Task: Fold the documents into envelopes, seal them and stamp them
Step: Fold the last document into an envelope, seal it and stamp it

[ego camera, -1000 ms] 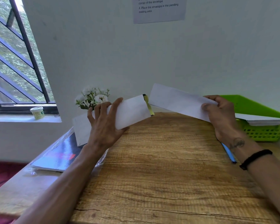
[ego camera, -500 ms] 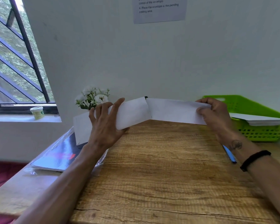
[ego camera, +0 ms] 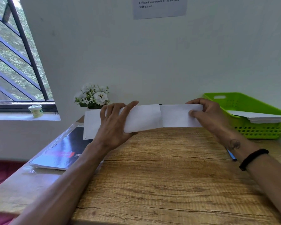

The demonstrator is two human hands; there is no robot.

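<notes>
My left hand [ego camera: 114, 125] grips a white envelope [ego camera: 143, 118] above the far edge of the wooden table [ego camera: 161, 176], its open end facing right. My right hand [ego camera: 204, 114] pinches a folded white document [ego camera: 175, 116], whose left end meets the envelope's mouth. Both are held level, side by side. How far the document sits inside the envelope cannot be told.
A green plastic basket [ego camera: 256, 132] with white papers stands at the back right. A glossy dark booklet [ego camera: 63, 148] lies at the left edge. White flowers [ego camera: 94, 96] stand against the wall. A blue pen [ego camera: 231, 155] lies under my right wrist. A small jar [ego camera: 36, 110] sits on the windowsill.
My right hand lowered the folded document from a tilt to level and brought its left end to the envelope's mouth. The envelope's flap with its yellow strip no longer shows.
</notes>
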